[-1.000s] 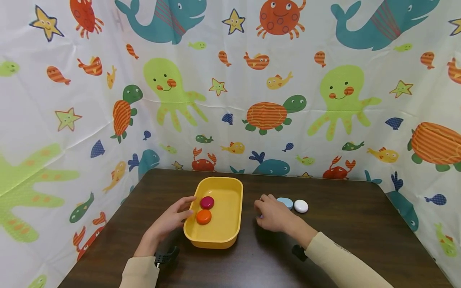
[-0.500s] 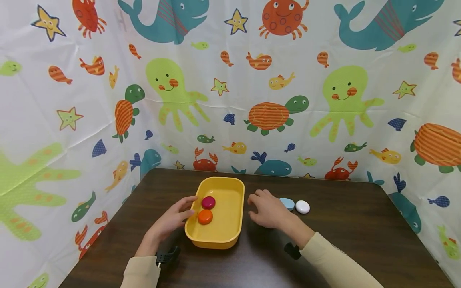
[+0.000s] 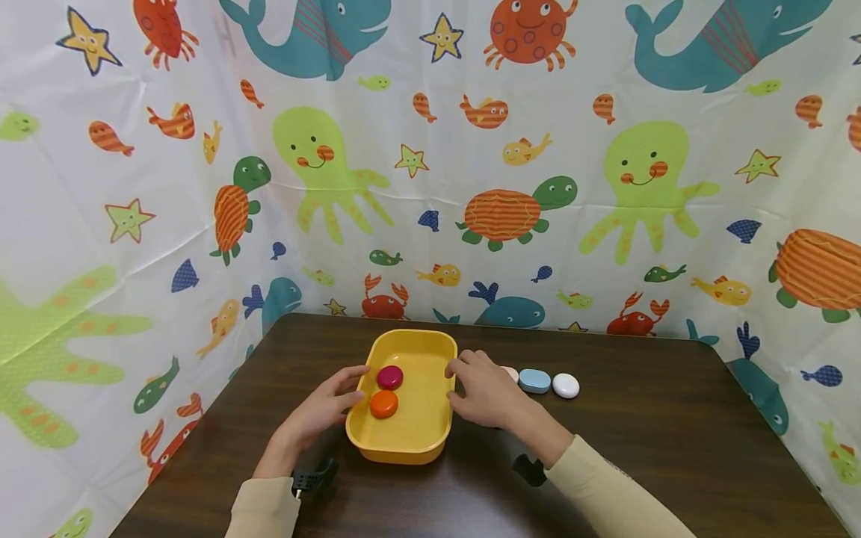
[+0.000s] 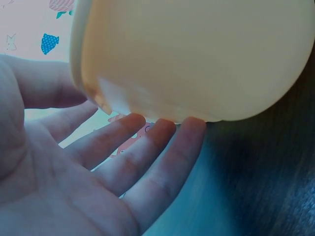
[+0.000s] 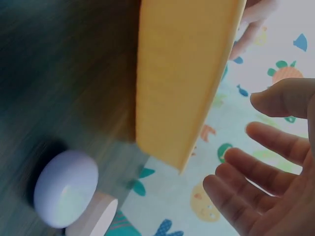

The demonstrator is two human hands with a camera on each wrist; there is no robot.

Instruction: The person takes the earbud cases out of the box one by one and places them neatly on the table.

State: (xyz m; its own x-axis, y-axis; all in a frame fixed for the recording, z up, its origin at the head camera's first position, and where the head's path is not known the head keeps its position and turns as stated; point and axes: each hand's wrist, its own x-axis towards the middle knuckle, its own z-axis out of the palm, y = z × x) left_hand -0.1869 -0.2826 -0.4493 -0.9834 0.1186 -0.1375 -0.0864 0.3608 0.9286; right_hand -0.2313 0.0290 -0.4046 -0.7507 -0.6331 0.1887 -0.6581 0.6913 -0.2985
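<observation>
A yellow tray stands on the table with a magenta rounded disc and an orange rounded disc inside, toward its left. At the tray's left side is my left hand, its relaxed fingertips touching the outer wall. My right hand hovers at the right rim, fingers loosely bent and nothing between them in the right wrist view. Behind it on the table lie a lavender rounded piece, hidden from the head view by that hand, and a pale pink piece.
Right of the right hand, a light blue oblong piece and a white rounded piece sit in a row with the pink one. The dark wooden table is bordered by a sea-animal curtain at the back and sides.
My right hand has moved left from the loose pieces to the tray's right rim, uncovering part of the pink piece. The left hand stays at the tray's left side.
</observation>
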